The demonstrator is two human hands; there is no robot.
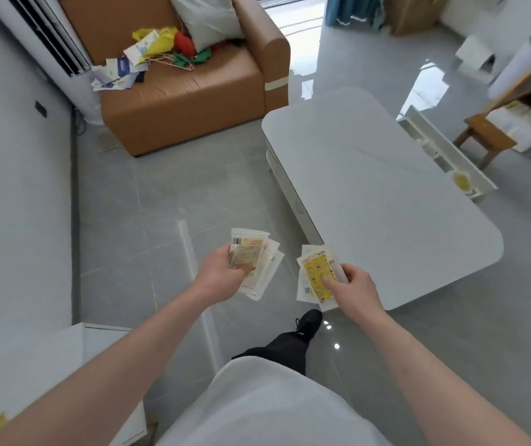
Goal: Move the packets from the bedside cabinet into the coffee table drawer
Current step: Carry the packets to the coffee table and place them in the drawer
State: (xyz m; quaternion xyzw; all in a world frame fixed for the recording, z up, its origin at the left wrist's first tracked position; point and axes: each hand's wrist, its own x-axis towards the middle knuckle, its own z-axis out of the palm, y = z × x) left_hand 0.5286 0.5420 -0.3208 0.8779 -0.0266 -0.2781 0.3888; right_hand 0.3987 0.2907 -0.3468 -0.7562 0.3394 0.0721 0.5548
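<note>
Two packet fans (pixel 259 265) held, one per hand; fingers (pixel 330 281) curled round each; white coffee table (pixel 386 188) right, grey tiled floor (pixel 161 220).

2 hands held packets: 1 fanned stack in left hand (pixel 217 275), 1 stack in right hand (pixel 359 289), exact packet count unclear. 1 more packet (pixel 462 181) in 1 open drawer (pixel 444 152). 1 sofa (pixel 186 91), 1 stool (pixel 483 136).

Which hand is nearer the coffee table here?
Right. The right hand, holding yellow-patterned packets, is just beside the coffee table near its closest corner. The left hand, holding pale packets, is farther left over the floor.
</note>
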